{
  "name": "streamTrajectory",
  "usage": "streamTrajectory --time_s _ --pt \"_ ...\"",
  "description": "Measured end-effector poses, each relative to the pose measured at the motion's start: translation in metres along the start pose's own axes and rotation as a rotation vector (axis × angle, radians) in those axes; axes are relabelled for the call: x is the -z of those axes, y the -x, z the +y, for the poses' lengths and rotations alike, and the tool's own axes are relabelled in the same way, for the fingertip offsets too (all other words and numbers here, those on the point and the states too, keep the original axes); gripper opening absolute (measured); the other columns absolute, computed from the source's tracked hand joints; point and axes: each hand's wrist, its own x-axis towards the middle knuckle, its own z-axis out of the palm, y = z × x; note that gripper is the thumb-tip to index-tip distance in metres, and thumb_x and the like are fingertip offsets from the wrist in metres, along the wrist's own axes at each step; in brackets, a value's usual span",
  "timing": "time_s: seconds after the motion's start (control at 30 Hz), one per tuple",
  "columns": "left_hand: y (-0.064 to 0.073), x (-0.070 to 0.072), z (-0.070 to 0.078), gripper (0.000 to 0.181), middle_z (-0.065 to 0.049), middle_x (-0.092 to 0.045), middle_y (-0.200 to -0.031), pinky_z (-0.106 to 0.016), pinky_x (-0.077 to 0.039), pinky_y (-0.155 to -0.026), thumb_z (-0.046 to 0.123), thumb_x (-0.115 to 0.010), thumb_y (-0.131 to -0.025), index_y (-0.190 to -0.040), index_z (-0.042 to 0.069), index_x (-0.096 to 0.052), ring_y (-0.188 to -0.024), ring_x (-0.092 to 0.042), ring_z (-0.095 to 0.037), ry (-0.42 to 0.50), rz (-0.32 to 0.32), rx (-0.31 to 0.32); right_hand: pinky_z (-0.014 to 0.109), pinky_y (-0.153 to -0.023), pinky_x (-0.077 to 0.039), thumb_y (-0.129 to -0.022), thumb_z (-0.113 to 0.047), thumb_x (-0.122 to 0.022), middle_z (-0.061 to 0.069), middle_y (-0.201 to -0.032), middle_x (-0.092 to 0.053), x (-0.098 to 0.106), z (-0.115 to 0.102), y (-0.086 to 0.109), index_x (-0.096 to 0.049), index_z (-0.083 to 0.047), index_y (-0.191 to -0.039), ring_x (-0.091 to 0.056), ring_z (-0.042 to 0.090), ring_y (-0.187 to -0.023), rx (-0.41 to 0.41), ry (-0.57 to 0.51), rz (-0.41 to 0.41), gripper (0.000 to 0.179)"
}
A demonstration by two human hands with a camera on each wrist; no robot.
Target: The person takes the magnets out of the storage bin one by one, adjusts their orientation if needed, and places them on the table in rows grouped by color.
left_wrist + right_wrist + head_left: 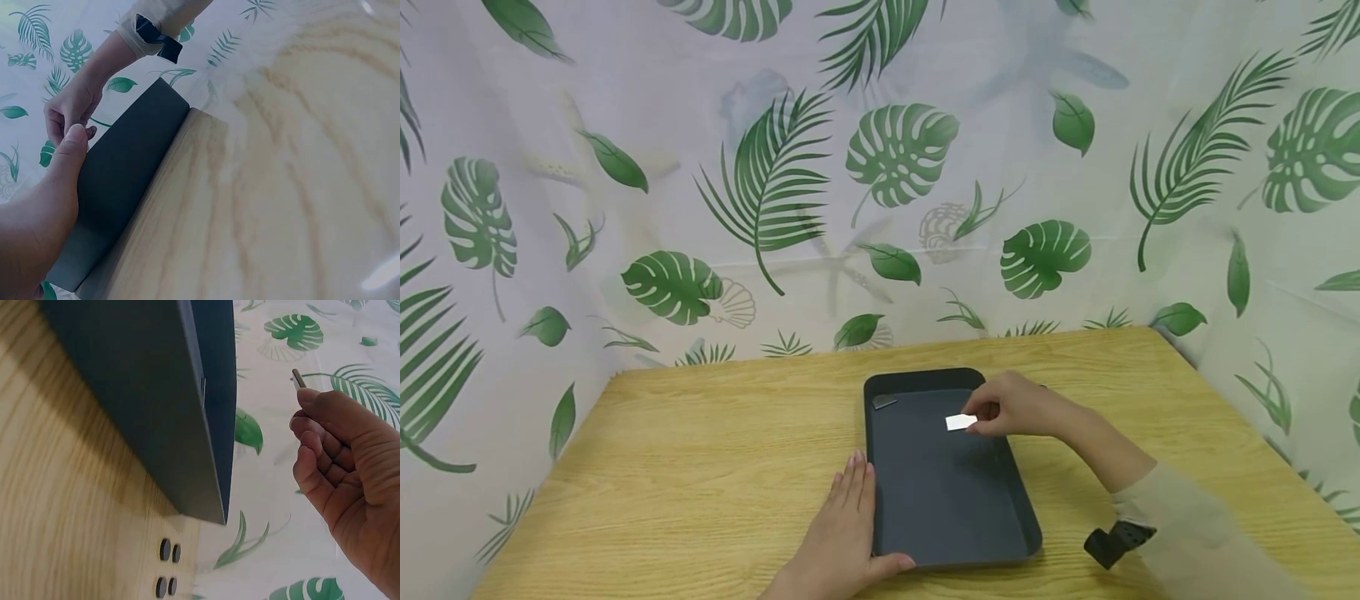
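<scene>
A dark grey rectangular tray (947, 500) lies on the wooden table. My left hand (842, 533) rests along its left side with fingers extended, and the thumb (72, 147) lies at the near rim. Over the tray's right half, my right hand (1018, 406) pinches a small flat piece (960, 422), bright white in the head view, between thumb and fingertips. Edge-on in the right wrist view, the flat piece (299, 379) looks thin; its exact kind is unclear. A similar small grey metallic piece (884, 402) sits in the tray's far left corner.
Several small black discs (165, 549) stand on the table (81, 506) beyond the tray in the right wrist view; my right hand mostly hides them in the head view. A leaf-patterned cloth (805, 317) hangs behind the table. A black band (1120, 542) circles the right sleeve.
</scene>
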Motion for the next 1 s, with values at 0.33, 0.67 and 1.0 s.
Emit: streamTrajectory --time_s 0.33,0.67,1.0 --pt "0.000 -0.001 0.000 0.107 -0.030 -0.007 -0.154 -0.050 -0.021 -0.113 0.071 -0.047 -0.084 -0.146 -0.012 -0.017 -0.143 -0.006 -0.040 -0.002 0.003 -0.009 0.020 -0.052 -0.044 -0.082 -0.010 -0.071 -0.011 -0.069 -0.061 0.009 0.004 0.019 -0.073 -0.006 -0.087 -0.047 -0.003 -0.059 -0.134 -0.023 -0.025 0.006" --pt "0.001 -0.001 -0.001 0.106 -0.029 -0.004 -0.154 -0.050 -0.019 -0.113 0.069 -0.046 -0.086 -0.146 -0.012 -0.014 -0.144 -0.002 -0.039 0.046 -0.020 -0.001 0.021 -0.052 -0.046 -0.082 -0.008 -0.072 -0.008 -0.070 -0.063 0.014 0.021 0.042 -0.073 -0.004 -0.085 -0.051 -0.003 -0.058 -0.160 -0.046 0.015 0.006" --pt "0.000 -0.001 0.000 0.106 -0.029 -0.002 -0.155 -0.051 -0.019 -0.113 0.069 -0.046 -0.086 -0.146 -0.011 -0.014 -0.144 -0.002 -0.038 0.062 -0.015 -0.002 0.022 -0.052 -0.046 -0.081 -0.010 -0.072 -0.006 -0.072 -0.065 0.014 0.039 0.059 -0.073 -0.002 -0.086 -0.054 -0.002 -0.060 -0.205 -0.023 0.007 0.009"
